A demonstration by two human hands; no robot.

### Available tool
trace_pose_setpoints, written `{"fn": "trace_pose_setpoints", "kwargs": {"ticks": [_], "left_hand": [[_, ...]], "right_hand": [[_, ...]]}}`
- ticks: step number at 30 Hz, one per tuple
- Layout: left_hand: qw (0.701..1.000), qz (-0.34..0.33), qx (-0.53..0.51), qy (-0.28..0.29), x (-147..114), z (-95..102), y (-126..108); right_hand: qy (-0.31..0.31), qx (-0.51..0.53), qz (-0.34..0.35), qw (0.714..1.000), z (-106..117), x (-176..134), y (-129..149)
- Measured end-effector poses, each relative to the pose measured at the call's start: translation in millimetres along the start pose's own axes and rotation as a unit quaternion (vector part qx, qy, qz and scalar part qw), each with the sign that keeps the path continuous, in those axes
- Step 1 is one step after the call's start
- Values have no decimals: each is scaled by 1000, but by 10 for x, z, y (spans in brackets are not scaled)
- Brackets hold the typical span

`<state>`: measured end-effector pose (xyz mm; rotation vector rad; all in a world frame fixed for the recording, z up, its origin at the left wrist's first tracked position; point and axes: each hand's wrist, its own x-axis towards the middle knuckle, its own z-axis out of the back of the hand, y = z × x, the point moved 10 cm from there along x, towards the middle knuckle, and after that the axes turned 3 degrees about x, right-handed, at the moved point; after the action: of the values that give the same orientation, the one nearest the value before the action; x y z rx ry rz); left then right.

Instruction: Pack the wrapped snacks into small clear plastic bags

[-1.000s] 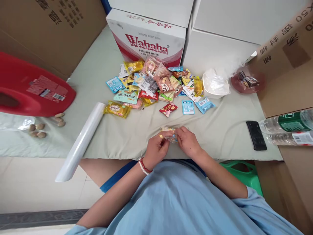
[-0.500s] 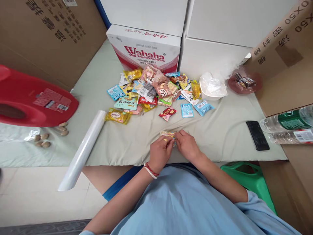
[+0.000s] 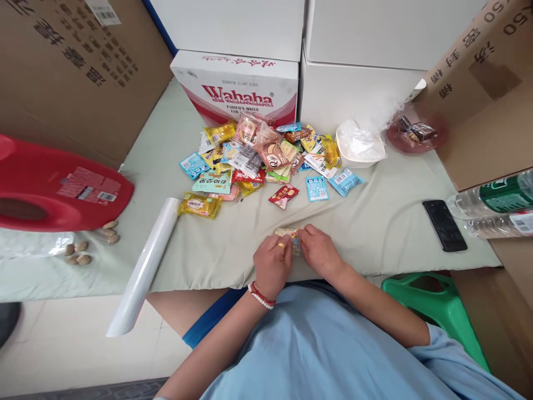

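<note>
A small yellow-and-blue snack packet (image 3: 296, 244) lies at the front of the table, held between both of my hands. My left hand (image 3: 272, 261), with a ring and a red-and-white bracelet, pinches its left side. The fingertips of my right hand (image 3: 320, 250) are closed on its right edge. Beyond them sits a pile of wrapped snacks (image 3: 272, 155) in many colours. A red packet (image 3: 283, 195), a light-blue packet (image 3: 317, 189) and a blue bag (image 3: 345, 181) lie apart at the pile's near edge.
At left are a red jug (image 3: 62, 189), several brown nuts (image 3: 79, 253) and a white roll (image 3: 144, 266) overhanging the table edge. A white bowl (image 3: 360, 158), a red dish (image 3: 400, 144), a phone (image 3: 444, 225) and plastic bottles (image 3: 495, 197) stand or lie at right. Boxes (image 3: 241, 91) line the back.
The camera view has shifted and tilted slightly. Both hands stay on the packet, and more of its blue printed face shows between them.
</note>
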<state>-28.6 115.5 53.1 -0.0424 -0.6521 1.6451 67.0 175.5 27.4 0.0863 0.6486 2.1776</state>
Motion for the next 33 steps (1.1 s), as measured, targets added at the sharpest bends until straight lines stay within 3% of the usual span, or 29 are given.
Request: {"fn": "trace_pose_setpoints", "kwargs": {"ticks": [4, 8, 10, 12, 17, 20, 23, 28, 33], "left_hand": [[997, -55, 6, 62, 23, -149, -160], [990, 3, -116, 83, 71, -162, 68], [986, 40, -127, 104, 103, -217, 182], [987, 66, -99, 107, 131, -244, 259], [987, 154, 11, 44, 95, -128, 507], [980, 149, 86, 100, 59, -207, 550], [980, 115, 94, 129, 63, -259, 499], [995, 85, -15, 51, 61, -92, 371], [994, 56, -83, -54, -47, 180, 164]], "right_hand": [[-17, 16, 11, 1000, 8, -22, -21], [-35, 32, 34, 998, 12, -46, -4], [-31, 31, 36, 998, -7, -47, 8], [-26, 28, 34, 999, -26, -45, 17], [-31, 32, 30, 999, -30, -46, 30], [-27, 34, 24, 999, -16, -46, 40], [-26, 44, 17, 999, 10, -60, 39], [-75, 121, 21, 990, 103, -158, 6], [-158, 279, 13, 947, 245, -302, -50]]}}
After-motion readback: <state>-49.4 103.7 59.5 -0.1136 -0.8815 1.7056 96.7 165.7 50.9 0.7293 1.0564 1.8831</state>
